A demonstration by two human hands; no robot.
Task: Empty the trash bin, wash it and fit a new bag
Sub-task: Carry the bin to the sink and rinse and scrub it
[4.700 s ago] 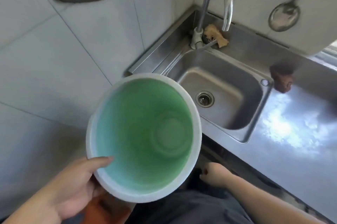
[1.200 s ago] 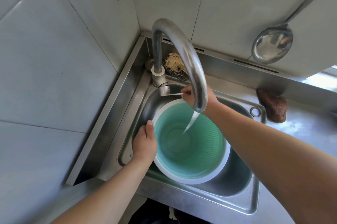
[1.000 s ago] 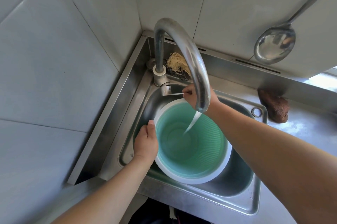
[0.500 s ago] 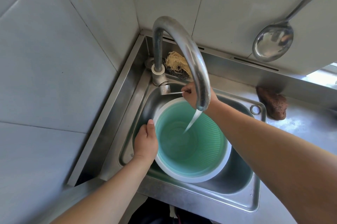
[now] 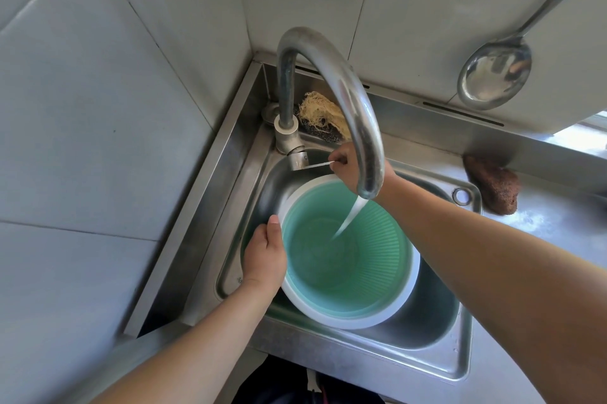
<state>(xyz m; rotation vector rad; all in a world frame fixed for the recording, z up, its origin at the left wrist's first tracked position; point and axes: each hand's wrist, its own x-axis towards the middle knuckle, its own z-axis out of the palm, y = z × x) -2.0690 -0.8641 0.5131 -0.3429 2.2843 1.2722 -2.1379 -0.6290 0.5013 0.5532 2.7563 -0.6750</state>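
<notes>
The green trash bin with a white rim stands upright in the steel sink, with no bag in it. Water streams from the curved tap into the bin, and a pool covers its bottom. My left hand grips the bin's left rim. My right hand reaches behind the spout and pinches the thin tap lever.
Tiled walls close in on the left and behind. A pale fibrous scrubber lies behind the tap. A brown sponge sits on the steel counter to the right. A metal ladle hangs on the wall above.
Several seconds ago I held the bin in the air in front of the sink; now it stands in the basin under running water. Over the last second the hands have barely moved.
</notes>
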